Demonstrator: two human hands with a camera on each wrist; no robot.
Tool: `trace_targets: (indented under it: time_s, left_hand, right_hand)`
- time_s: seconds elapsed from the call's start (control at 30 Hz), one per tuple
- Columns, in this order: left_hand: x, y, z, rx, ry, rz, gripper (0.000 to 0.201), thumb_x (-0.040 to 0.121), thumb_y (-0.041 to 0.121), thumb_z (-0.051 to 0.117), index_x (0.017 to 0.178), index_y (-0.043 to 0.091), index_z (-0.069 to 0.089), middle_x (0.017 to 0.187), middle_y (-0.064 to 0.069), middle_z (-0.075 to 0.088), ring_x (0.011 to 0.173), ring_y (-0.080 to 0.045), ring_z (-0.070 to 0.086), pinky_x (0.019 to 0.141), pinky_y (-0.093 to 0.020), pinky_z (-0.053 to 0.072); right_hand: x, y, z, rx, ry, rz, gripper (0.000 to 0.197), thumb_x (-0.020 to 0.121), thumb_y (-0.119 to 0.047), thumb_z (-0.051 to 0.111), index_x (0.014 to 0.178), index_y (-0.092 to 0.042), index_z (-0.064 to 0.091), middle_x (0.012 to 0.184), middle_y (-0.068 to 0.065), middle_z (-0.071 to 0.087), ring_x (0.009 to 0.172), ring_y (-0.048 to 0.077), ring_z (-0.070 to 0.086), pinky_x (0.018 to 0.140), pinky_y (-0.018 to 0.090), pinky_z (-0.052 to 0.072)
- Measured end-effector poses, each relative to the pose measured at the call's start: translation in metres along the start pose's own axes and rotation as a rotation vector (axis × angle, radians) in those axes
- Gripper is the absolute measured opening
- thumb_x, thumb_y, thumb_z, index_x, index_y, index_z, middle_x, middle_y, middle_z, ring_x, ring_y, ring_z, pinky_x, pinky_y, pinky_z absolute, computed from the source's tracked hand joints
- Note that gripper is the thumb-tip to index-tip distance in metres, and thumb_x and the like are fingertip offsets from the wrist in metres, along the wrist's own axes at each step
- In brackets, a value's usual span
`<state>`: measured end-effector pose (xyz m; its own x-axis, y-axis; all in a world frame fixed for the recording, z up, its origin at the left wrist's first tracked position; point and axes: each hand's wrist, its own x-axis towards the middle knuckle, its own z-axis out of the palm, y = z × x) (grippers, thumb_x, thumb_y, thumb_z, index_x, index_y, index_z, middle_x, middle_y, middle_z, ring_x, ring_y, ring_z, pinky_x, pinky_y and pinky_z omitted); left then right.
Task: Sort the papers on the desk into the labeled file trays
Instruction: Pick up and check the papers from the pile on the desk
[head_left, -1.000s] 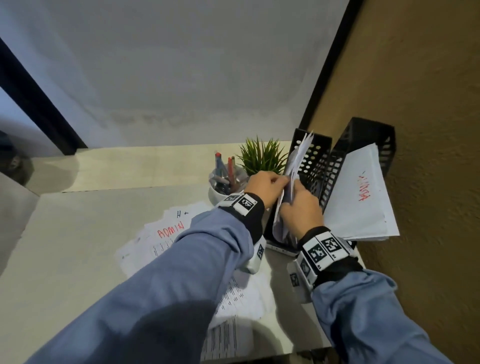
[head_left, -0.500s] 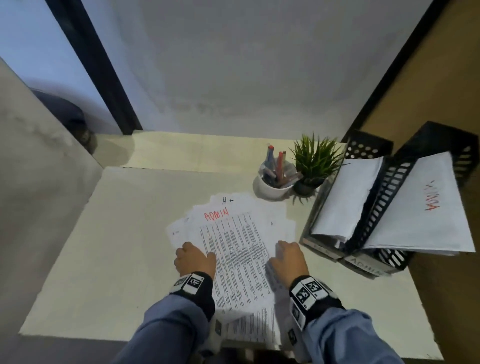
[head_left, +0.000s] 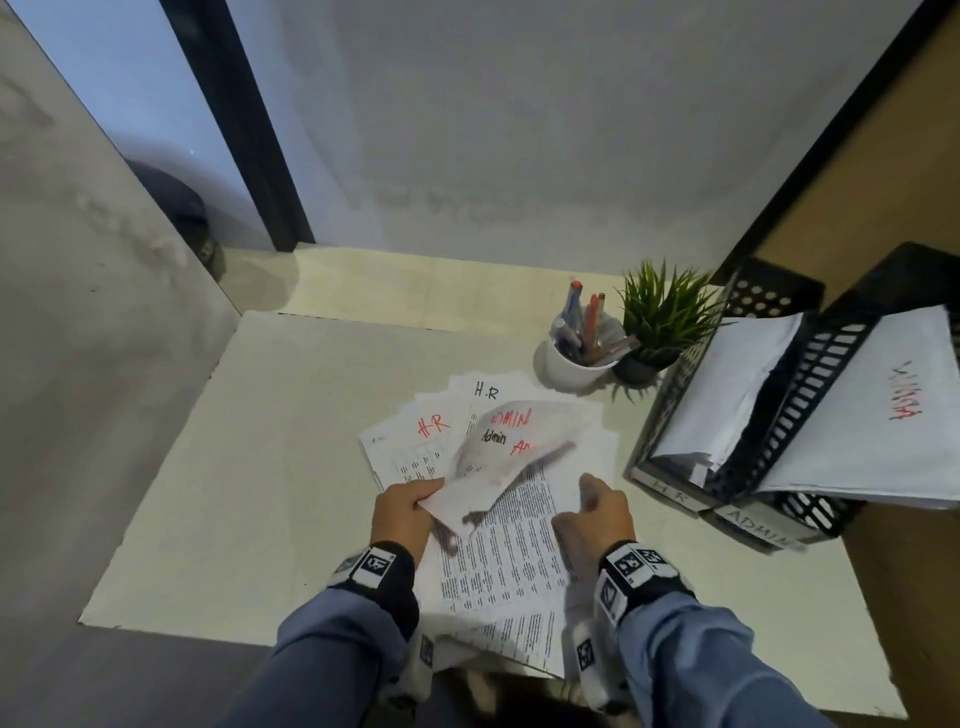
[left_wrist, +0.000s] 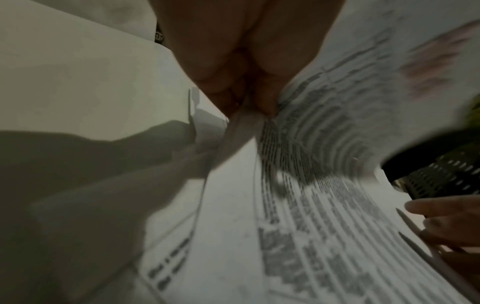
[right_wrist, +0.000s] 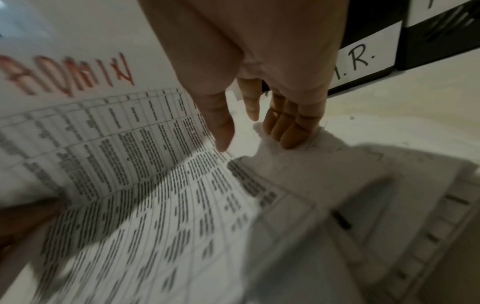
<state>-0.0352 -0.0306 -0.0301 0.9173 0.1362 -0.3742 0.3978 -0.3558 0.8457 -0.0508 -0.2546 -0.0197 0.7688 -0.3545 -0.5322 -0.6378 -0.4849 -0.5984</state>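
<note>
A fan of printed papers (head_left: 498, 530) lies on the desk, marked "H.R" and "Admin" at their tops. My left hand (head_left: 410, 506) pinches the left edge of the top sheet (head_left: 498, 457), marked "ADMIN" in red, and lifts it so it curls up. The same sheet (right_wrist: 103, 127) arches at the left of the right wrist view. My right hand (head_left: 597, 514) hovers open over the pile's right side, fingers (right_wrist: 288, 127) straight and pointing down at the papers. Two black mesh file trays stand at the right: the H.R tray (head_left: 670, 488) and the ADMIN tray (head_left: 763, 530), both holding sheets.
A white cup of pens (head_left: 576, 358) and a small potted plant (head_left: 660, 322) stand behind the papers, left of the trays. A grey wall runs along the back and a brown wall on the right. The desk's left half (head_left: 234, 467) is bare.
One second ago both hands were at the H.R tray with papers. They came back to the pile, and the left hand has now lifted the top ADMIN sheet.
</note>
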Motion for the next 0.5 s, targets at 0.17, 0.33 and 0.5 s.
trace_targets:
  time_s: [0.17,0.33,0.5]
  left_hand:
    - [0.005,0.003,-0.007,-0.111,-0.067,-0.024,0.044,0.081,-0.005,0.065,0.057,0.032,0.074,0.058,0.006,0.064,0.058,-0.022,0.052,0.051,-0.029,0.044]
    - [0.015,0.011,-0.016,-0.172,-0.072,-0.014,0.022,0.067,0.0,0.076,0.062,0.016,0.062,0.061,0.0,0.059,0.063,-0.023,0.055,0.062,-0.034,0.049]
    - [0.027,0.009,-0.02,-0.186,0.181,-0.075,0.012,0.08,0.025,0.069,0.082,0.019,0.059,0.084,-0.001,0.064,0.083,-0.025,0.063,0.076,-0.034,0.052]
  right_hand:
    - [-0.012,-0.019,-0.008,0.597,-0.01,-0.024,0.032,0.069,0.025,0.06,0.087,-0.001,0.056,0.077,0.01,0.065,0.082,0.035,0.061,0.054,0.022,0.055]
    - [-0.025,-0.033,-0.02,0.823,-0.089,0.017,0.02,0.072,0.022,0.061,0.081,0.004,0.059,0.078,0.014,0.062,0.074,0.028,0.059,0.045,0.017,0.05]
    - [-0.01,-0.01,-0.023,0.854,-0.071,0.062,0.025,0.07,0.025,0.057,0.07,0.001,0.063,0.07,0.008,0.068,0.078,0.031,0.059,0.063,0.026,0.054]
